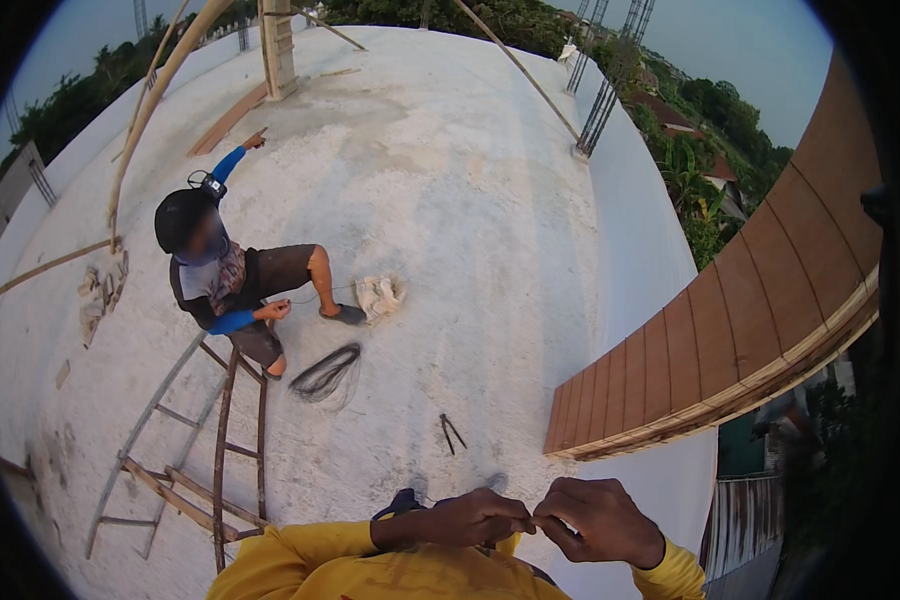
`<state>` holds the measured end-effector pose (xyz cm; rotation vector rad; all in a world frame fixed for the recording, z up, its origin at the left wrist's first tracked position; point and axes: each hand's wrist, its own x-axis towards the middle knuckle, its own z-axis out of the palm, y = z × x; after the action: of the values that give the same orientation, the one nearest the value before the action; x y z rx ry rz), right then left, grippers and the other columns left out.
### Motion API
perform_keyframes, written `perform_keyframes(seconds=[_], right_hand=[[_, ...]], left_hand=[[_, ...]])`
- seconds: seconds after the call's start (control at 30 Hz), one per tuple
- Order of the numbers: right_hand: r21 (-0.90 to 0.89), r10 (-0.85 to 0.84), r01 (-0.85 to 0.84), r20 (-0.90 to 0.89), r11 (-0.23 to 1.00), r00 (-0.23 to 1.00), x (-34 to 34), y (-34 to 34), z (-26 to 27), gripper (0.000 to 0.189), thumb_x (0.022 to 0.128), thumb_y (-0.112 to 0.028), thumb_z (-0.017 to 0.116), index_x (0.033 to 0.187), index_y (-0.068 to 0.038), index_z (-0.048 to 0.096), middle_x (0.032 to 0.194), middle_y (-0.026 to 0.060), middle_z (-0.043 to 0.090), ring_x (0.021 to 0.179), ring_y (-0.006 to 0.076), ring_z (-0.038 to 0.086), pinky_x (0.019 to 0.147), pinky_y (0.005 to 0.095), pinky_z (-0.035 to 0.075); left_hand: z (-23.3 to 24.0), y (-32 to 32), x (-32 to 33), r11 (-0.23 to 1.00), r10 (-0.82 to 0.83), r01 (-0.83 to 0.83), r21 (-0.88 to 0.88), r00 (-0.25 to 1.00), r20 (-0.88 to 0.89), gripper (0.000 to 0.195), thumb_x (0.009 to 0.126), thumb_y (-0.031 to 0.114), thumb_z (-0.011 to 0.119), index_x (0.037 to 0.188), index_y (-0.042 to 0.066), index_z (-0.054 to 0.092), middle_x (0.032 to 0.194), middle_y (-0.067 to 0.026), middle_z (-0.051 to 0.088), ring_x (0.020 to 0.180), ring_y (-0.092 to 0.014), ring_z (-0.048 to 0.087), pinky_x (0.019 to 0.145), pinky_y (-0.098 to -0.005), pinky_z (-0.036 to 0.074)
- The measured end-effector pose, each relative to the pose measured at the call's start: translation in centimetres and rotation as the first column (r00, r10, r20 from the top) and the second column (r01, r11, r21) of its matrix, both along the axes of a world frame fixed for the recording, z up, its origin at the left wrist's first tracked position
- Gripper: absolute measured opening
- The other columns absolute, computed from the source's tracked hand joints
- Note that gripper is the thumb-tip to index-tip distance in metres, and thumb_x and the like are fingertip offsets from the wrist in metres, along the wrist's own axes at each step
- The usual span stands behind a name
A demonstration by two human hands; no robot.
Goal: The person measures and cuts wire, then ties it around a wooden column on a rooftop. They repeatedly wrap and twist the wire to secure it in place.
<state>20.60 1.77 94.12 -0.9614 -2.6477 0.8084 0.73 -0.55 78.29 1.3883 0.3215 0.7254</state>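
My left hand (487,517) and my right hand (596,521) meet low in front of my yellow shirt. The thumb and fingers of each are drawn together, fingertips almost touching. Whatever may be pinched between them is too small to make out. Ahead of my feet, a pair of end-cutting pincers (451,433) lies on the pale concrete slab (450,247) with its handles spread. Farther off is a loose coil of thin dark wire (325,373). Close by on my right, a long brown formwork panel (675,345), crossed by dark lines, rises from near the slab's edge.
A co-worker (232,277) sits at a metal ladder frame (229,450), one arm pointing away, the other hand holding thin wire. Beside their foot lies a whitish sack (379,297). Rebar columns (607,97) and wooden props (146,112) stand farther out. Scraps (103,296) lie left.
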Motion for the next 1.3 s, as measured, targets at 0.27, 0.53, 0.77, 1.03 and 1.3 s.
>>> perform_keyframes(seconds=[0.27, 0.53, 0.77, 1.03, 1.3], right_hand=[[0.338, -0.031, 0.029, 0.002, 0.941, 1.000, -0.2, -0.7, 2.2, 0.014, 0.085, -0.011, 0.079, 0.089, -0.007, 0.066, 0.072, 0.0070, 0.063, 0.061, 0.0224, 0.065, 0.054, 0.0321, 0.051], [-0.302, -0.369, 0.246, -0.476, 0.921, 0.798, -0.4, 0.3, -3.2, 0.043, 0.082, -0.014, 0.086, 0.121, -0.003, 0.070, 0.091, 0.0046, 0.060, 0.068, 0.0101, 0.057, 0.059, 0.0261, 0.049], [-0.084, -0.307, 0.364, -0.725, 0.928, 0.616, -1.3, -0.4, -6.1, 0.016, 0.095, -0.012, 0.073, 0.107, -0.002, 0.074, 0.087, 0.0079, 0.062, 0.076, 0.0141, 0.063, 0.063, 0.0285, 0.052], [-0.539, -0.536, 0.129, -0.723, 0.832, 0.435, 0.2, -0.9, -5.4, 0.023, 0.101, -0.020, 0.067, 0.103, 0.002, 0.070, 0.097, 0.0153, 0.070, 0.080, 0.0170, 0.069, 0.068, 0.0287, 0.055], [-0.321, -0.309, 0.046, -0.849, 0.946, 0.428, -0.2, -0.4, -4.6, 0.028, 0.109, -0.029, 0.050, 0.096, -0.005, 0.057, 0.096, 0.0189, 0.073, 0.077, 0.0213, 0.070, 0.072, 0.0380, 0.059]], left_hand=[[4.0, 2.4, -0.7, 0.546, 0.563, -0.502, 0.671, 0.813, 0.150, 0.020, 0.086, 0.000, 0.072, 0.105, 0.004, 0.069, 0.077, -0.0079, 0.068, 0.060, -0.025, 0.066, 0.051, -0.0353, 0.052], [4.1, 3.1, -0.7, 0.465, 0.637, -0.545, 0.697, 0.753, 0.164, 0.024, 0.081, 0.003, 0.077, 0.103, 0.004, 0.068, 0.081, -0.0094, 0.071, 0.067, -0.026, 0.071, 0.054, -0.0350, 0.055], [4.0, 3.0, -1.1, 0.861, 0.440, -0.393, 0.323, 0.894, -0.086, 0.021, 0.095, 0.011, 0.069, 0.114, 0.002, 0.069, 0.084, -0.0120, 0.074, 0.069, -0.025, 0.073, 0.058, -0.0324, 0.056], [3.3, 2.0, 0.4, 0.806, 0.434, -0.415, 0.423, 0.899, 0.056, 0.017, 0.095, 0.006, 0.069, 0.111, 0.002, 0.073, 0.078, -0.0118, 0.073, 0.061, -0.023, 0.071, 0.056, -0.0317, 0.052], [1.7, 1.9, 0.3, 0.865, 0.409, -0.399, 0.305, 0.912, 0.033, 0.021, 0.096, 0.010, 0.070, 0.114, 0.001, 0.072, 0.078, -0.0123, 0.072, 0.059, -0.021, 0.066, 0.058, -0.0324, 0.051]])
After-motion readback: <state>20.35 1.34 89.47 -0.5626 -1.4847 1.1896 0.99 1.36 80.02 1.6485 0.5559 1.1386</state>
